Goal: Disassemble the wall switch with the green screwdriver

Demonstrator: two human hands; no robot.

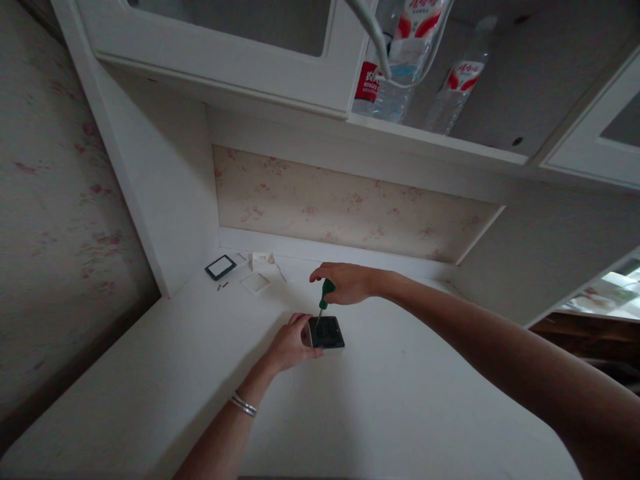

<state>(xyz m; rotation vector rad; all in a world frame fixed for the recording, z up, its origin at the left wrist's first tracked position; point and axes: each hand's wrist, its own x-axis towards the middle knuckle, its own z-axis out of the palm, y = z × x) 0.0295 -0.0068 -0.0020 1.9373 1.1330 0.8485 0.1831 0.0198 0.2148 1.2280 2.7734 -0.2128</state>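
Observation:
A dark square switch plate [327, 333] lies flat on the white desk [390, 407]. My left hand [291, 344] grips its left edge with curled fingers and holds it in place. My right hand [344, 282] is closed round the green handle of a screwdriver [325, 301], which stands almost upright with its tip on the plate's left part.
At the back left of the desk lie a black frame [221, 267], a white square plate [255, 283], a small white part [262, 259] and two loose screws [223, 286]. Water bottles [415, 47] stand on the shelf overhead. Walls close the desk on the left and at the back.

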